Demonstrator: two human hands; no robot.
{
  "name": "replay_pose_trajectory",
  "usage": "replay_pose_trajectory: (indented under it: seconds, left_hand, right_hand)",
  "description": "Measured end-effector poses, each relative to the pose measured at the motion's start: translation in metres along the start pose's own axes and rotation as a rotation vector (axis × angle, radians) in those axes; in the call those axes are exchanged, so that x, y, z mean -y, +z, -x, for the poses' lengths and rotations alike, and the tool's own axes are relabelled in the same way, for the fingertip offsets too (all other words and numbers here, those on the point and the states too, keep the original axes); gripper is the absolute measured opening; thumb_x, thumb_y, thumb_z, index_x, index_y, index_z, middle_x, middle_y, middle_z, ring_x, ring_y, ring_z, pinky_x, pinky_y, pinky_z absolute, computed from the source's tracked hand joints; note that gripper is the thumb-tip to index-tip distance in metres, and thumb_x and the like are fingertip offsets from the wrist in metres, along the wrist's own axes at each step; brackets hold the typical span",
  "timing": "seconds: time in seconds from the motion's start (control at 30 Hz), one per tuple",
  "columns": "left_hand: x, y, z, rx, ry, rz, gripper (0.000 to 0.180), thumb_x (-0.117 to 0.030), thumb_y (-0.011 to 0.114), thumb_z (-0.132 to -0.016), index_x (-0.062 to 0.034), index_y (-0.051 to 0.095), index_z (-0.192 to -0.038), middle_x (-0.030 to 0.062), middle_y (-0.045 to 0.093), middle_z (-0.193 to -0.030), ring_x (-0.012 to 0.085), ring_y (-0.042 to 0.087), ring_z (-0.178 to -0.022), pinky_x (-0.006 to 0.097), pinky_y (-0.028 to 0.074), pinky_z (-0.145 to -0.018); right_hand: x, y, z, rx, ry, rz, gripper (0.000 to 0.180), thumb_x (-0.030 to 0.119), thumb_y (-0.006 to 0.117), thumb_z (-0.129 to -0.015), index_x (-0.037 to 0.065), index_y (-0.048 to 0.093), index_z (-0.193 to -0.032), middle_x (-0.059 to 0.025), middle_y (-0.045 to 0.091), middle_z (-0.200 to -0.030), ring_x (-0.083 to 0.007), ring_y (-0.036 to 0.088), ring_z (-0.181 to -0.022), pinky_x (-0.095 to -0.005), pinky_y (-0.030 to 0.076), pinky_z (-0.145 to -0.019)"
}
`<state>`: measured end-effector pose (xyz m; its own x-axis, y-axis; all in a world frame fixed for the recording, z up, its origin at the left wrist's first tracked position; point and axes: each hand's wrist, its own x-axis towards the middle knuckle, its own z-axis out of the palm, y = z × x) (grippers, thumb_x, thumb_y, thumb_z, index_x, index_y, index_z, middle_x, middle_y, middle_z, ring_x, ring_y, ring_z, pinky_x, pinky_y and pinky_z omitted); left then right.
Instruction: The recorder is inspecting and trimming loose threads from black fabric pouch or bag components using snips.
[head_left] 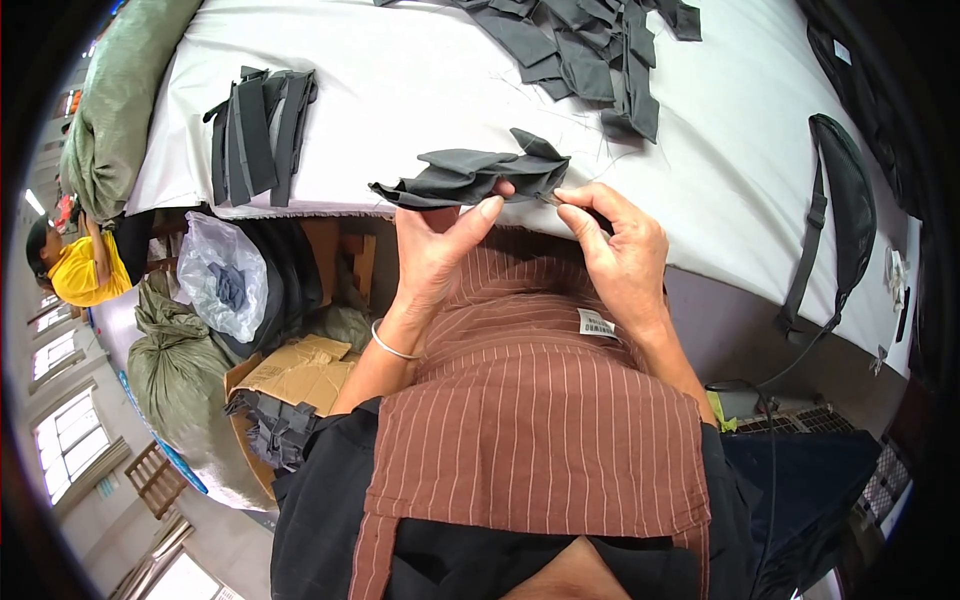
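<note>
Folded dark grey fabric pieces (465,175) are held up just over the table's near edge. My left hand (435,255) grips them from below, its thumb in front and a fingertip showing through the folds. At their right end, my right hand (620,250) is closed in a pinch of thumb and forefinger. What sits between those fingertips is too small to make out. To the left on the table lies a neat stack of dark grey fabric strips (250,140). A loose heap of similar fabric pieces (580,55) spreads over the far side, with stray threads nearby.
A white cloth covers the table (370,80). A black waist bag (845,210) with a strap lies at the right. Below left stand a clear plastic bag (225,275), an opened cardboard box (300,375) and green sacks (170,350). Another person in yellow (90,265) is farther left.
</note>
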<state>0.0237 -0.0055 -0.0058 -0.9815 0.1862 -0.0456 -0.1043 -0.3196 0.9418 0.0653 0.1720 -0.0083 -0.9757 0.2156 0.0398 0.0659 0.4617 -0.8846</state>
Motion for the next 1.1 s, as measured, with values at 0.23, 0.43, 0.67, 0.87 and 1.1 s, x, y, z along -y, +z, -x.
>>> replay_pose_trajectory:
  seconds: [0.23,0.43,0.67,0.87,1.1]
  left_hand:
    - [0.002,0.000,0.002,0.033,0.015,-0.022,0.035,0.001,0.070,-0.079,0.0036,0.060,-0.112,0.0114,0.068,-0.099,0.0158,0.064,-0.094,0.028,0.050,-0.084]
    - [0.002,-0.001,0.005,0.031,-0.004,-0.050,0.036,0.001,0.069,-0.079,0.0038,0.060,-0.114,0.0119,0.068,-0.101,0.0152,0.063,-0.095,0.027,0.050,-0.085]
    - [0.002,0.000,0.007,0.015,-0.004,-0.031,0.035,0.000,0.069,-0.079,0.0036,0.060,-0.113,0.0115,0.068,-0.102,0.0143,0.063,-0.095,0.027,0.050,-0.086]
    - [0.001,0.001,0.009,0.001,-0.011,-0.056,0.035,-0.001,0.070,-0.079,0.0043,0.061,-0.112,0.0114,0.069,-0.102,0.0142,0.063,-0.094,0.028,0.049,-0.088]
    - [0.002,-0.003,0.011,0.028,-0.044,-0.092,0.041,-0.002,0.069,-0.079,0.0049,0.055,-0.117,0.0162,0.064,-0.107,0.0211,0.061,-0.102,0.033,0.045,-0.094]
  right_hand:
    - [0.001,0.000,0.001,-0.011,-0.039,0.044,0.010,0.018,0.069,-0.083,0.010,0.070,-0.089,-0.0041,0.066,-0.075,-0.0206,0.062,-0.065,-0.0315,0.045,-0.058]
    - [-0.001,-0.001,0.004,-0.025,-0.046,0.013,0.010,0.018,0.070,-0.082,0.010,0.070,-0.089,-0.0040,0.066,-0.075,-0.0201,0.061,-0.064,-0.0308,0.044,-0.057]
    - [-0.002,0.000,0.004,-0.014,-0.059,0.024,0.010,0.018,0.070,-0.082,0.011,0.070,-0.089,-0.0035,0.066,-0.075,-0.0197,0.060,-0.062,-0.0307,0.044,-0.056]
    - [0.000,0.000,0.004,-0.006,-0.053,0.054,0.010,0.018,0.070,-0.082,0.012,0.071,-0.089,-0.0030,0.066,-0.074,-0.0192,0.060,-0.062,-0.0309,0.044,-0.056]
    - [0.009,-0.005,0.003,0.078,-0.029,0.164,0.010,0.012,0.069,-0.082,0.006,0.070,-0.090,-0.0065,0.070,-0.083,-0.0208,0.067,-0.076,-0.0291,0.049,-0.068]
